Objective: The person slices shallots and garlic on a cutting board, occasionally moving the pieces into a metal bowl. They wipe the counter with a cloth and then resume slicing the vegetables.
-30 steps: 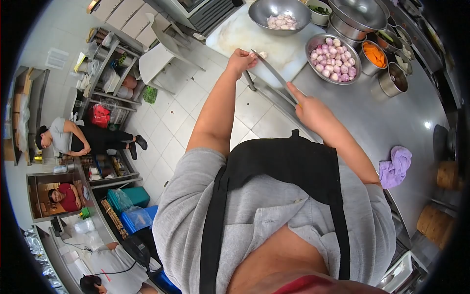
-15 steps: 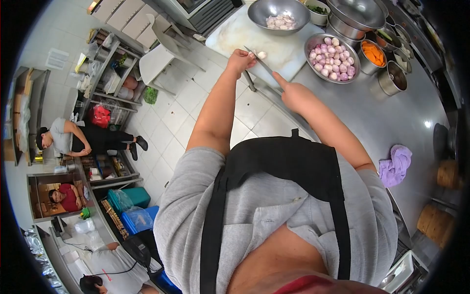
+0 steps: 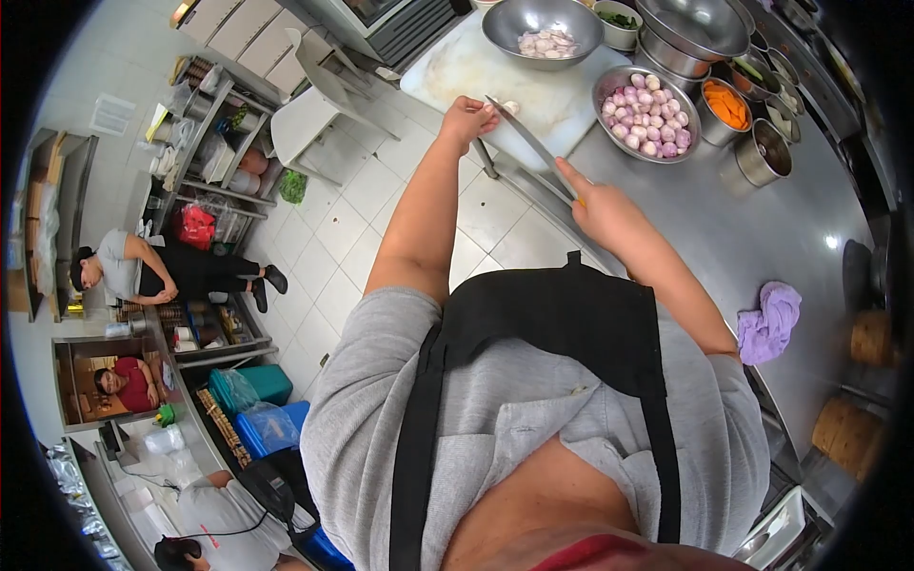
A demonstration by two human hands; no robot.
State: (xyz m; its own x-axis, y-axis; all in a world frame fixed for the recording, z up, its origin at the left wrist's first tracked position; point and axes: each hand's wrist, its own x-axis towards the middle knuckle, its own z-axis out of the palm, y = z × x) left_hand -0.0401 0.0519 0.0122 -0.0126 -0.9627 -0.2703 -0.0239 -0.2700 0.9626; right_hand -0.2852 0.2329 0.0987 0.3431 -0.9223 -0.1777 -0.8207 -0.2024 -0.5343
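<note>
My right hand (image 3: 607,211) is closed round the handle of a kitchen knife (image 3: 533,143), its index finger stretched toward the blade. The knife's tip reaches the fingertips of my left hand (image 3: 467,123), which pinches a small, mostly hidden shallot at the near edge of the white cutting board (image 3: 443,78). Just behind the blade lies a pale peeled shallot (image 3: 512,107). A metal bowl (image 3: 495,36) with sliced shallots (image 3: 547,44) stands at the board's far side. To the right, another metal bowl (image 3: 607,133) is full of whole purple-white shallots (image 3: 647,116).
Beyond the shallots stand a tin of carrot pieces (image 3: 726,105), a metal pot (image 3: 764,154) and stacked bowls (image 3: 695,29). A purple cloth (image 3: 769,322) lies on the steel counter (image 3: 705,228). White chairs (image 3: 309,105) and co-workers (image 3: 133,266) are off to the left.
My right hand has drawn the knife back toward my body and slightly right. My left hand stays nearly in place at the board's edge.
</note>
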